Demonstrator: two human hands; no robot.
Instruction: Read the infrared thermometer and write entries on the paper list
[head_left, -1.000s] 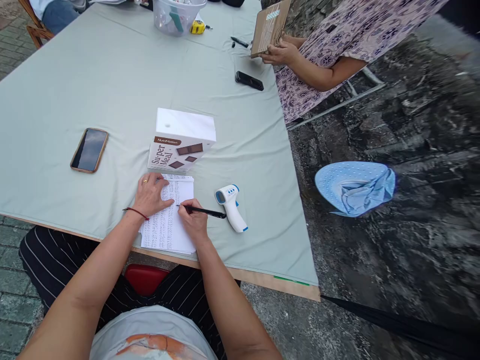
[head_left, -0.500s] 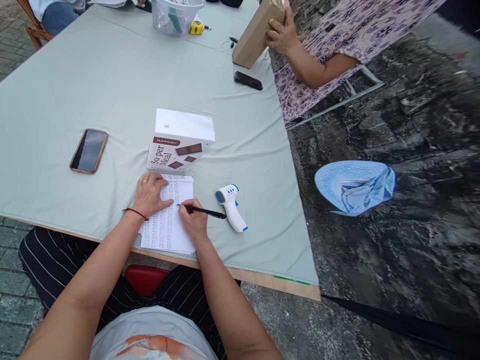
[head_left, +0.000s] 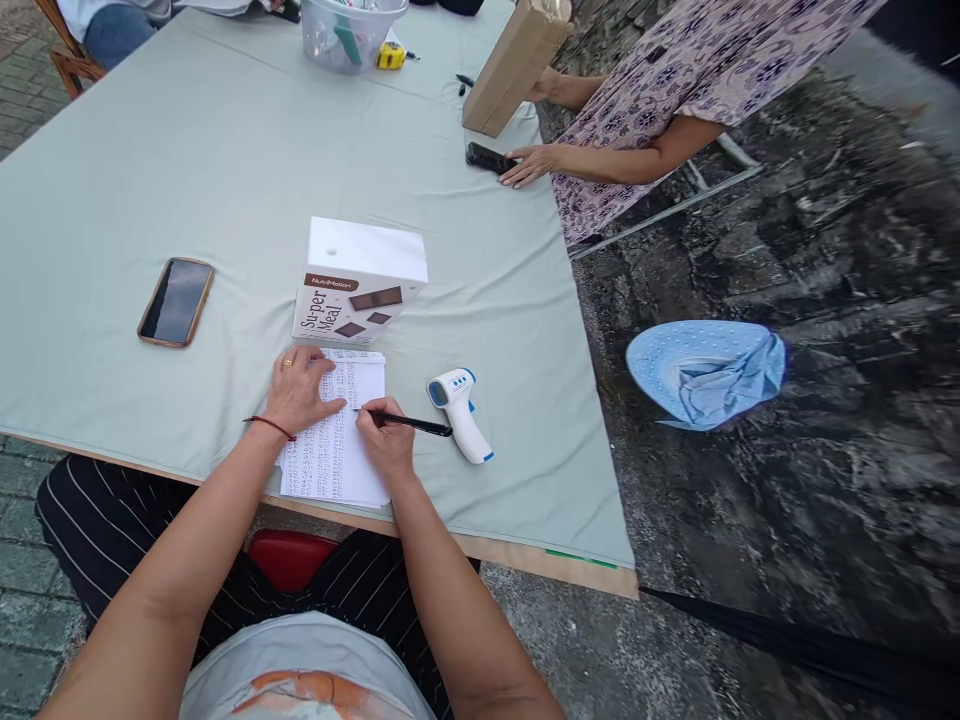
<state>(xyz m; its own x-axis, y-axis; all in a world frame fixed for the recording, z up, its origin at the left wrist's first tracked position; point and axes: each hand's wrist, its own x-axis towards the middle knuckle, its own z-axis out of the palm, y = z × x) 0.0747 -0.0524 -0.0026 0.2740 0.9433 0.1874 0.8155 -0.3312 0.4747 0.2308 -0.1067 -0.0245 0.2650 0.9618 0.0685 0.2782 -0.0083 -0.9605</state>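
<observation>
My right hand (head_left: 387, 440) grips a black pen (head_left: 412, 423), its tip down on a sheet of paper (head_left: 366, 455) covered with columns of small handwriting. My left hand (head_left: 300, 388) lies flat with fingers spread over the upper left of the sheet. More sheets show beneath the top one. Just behind the paper stands a white "Super Meal" box (head_left: 367, 255). To the right of my right hand rests a white and blue infrared thermometer (head_left: 466, 425), close to the pen's back end.
A smartphone (head_left: 176, 302) lies on the tablecloth (head_left: 150, 180) to the left. At the back are a clear plastic tub (head_left: 352, 45) and a yellow tape measure (head_left: 390, 56). Another person's hand (head_left: 531, 165) touches a black phone (head_left: 486, 157) beside a cardboard box (head_left: 510, 75). A blue hat (head_left: 705, 375) is off the table's right side.
The other person's hand has come down from the cardboard box onto the black phone. My hands, the pen and the paper look the same.
</observation>
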